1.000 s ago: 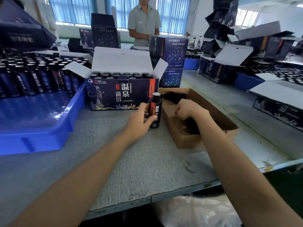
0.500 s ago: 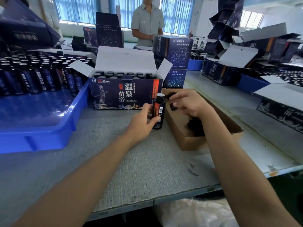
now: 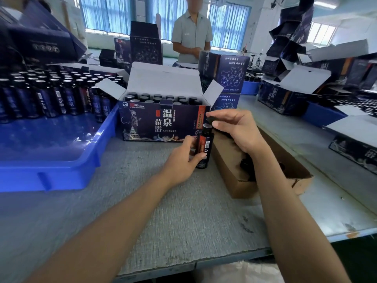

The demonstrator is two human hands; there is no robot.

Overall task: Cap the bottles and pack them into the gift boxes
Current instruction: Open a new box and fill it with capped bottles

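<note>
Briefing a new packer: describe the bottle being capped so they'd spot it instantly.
Find the open gift box straight ahead. At its front right corner, the left hand holds one dark bottle upright. Unlike the boxed bottles, it stands alone, the right hand pinching a black cap just above it.

place: packing workshop | signs: grey worktop [image 3: 183, 221] | blue tray [image 3: 61, 160] of dark bottles [image 3: 51, 97] | stacked printed gift boxes [image 3: 224, 74] | worker [image 3: 191, 35] standing opposite

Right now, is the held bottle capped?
No. The right hand pinches the cap just above the bottle, whose top shows uncovered.
</note>
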